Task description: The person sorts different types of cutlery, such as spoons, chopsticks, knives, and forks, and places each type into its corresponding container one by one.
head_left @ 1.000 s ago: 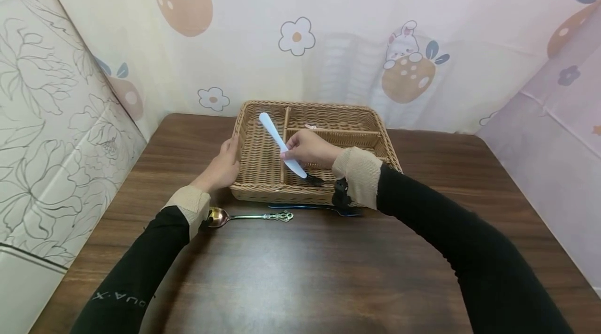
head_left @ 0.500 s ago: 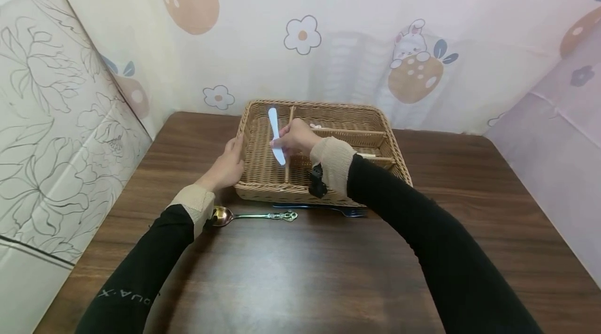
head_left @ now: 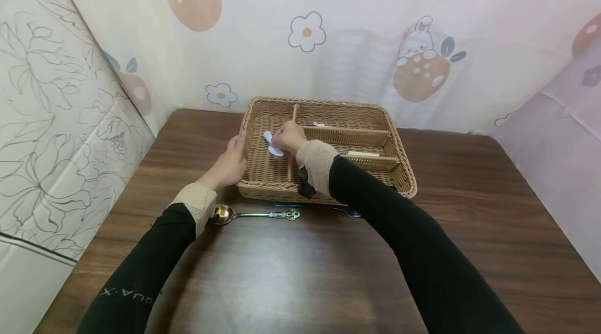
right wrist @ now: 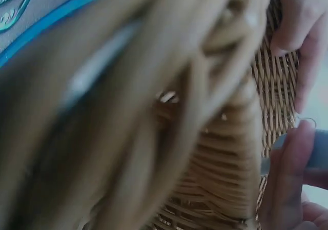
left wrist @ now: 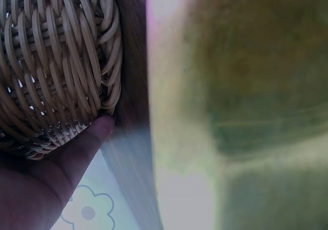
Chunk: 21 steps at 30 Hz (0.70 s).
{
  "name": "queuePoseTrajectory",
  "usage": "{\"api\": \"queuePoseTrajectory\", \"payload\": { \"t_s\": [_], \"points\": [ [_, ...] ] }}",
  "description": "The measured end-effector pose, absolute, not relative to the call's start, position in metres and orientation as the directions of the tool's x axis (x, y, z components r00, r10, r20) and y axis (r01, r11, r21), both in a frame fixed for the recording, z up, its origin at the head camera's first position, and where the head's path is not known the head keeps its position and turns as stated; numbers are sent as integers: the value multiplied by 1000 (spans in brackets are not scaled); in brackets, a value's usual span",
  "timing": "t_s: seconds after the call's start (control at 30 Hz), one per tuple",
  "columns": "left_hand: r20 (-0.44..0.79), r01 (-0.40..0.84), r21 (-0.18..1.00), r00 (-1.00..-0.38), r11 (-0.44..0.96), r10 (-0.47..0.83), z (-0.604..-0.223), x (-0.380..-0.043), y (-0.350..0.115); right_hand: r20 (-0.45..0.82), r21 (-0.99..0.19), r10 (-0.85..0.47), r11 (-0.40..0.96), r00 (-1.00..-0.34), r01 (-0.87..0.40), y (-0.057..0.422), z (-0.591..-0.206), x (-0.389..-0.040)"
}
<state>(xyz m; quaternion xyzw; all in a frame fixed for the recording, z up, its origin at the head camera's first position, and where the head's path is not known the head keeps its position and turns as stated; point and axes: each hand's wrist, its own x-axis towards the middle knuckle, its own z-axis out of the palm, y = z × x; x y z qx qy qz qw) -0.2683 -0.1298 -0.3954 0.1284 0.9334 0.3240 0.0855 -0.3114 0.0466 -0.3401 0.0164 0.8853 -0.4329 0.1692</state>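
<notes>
My right hand (head_left: 289,136) pinches a white plastic knife (head_left: 276,151) low inside the left compartment of a wicker basket (head_left: 316,199). The knife's middle is covered by the fingers in the head view. In the right wrist view the knife (right wrist: 319,147) looks grey-blue between the fingers (right wrist: 293,150). My left hand (head_left: 228,166) grips the basket's left side wall. The left wrist view has one finger (left wrist: 100,130) against the outside of the weave.
In front of the basket lie a gold-bowled spoon (head_left: 253,214) with an ornate handle and a dark blue fork (head_left: 347,212), partly behind the right sleeve. A pale-handled utensil (head_left: 361,154) and a small white item (head_left: 319,124) are in other compartments. Patterned curtains (head_left: 352,62) hang behind.
My right hand has moved left from the middle compartment to the left one, turning the knife and lowering it. The left hand keeps its place on the basket.
</notes>
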Motion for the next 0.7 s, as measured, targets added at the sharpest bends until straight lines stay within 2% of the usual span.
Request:
{"api": "queuePoseTrajectory", "payload": {
  "t_s": [0.2, 0.53, 0.7],
  "points": [
    [-82, 177, 627, -953, 758, 290, -395, -269, -130, -330, -701, -114, 695, -937, 163, 42, -342, -312],
    [-60, 186, 636, -956, 749, 288, -399, -272, -130, -406, -724, -239, 673, -882, 151, 42, -344, -309],
    [-58, 190, 637, -954, 747, 293, -399, -272, -130, -462, -707, -307, 694, -832, 136, 40, -341, -311]
  ]
}}
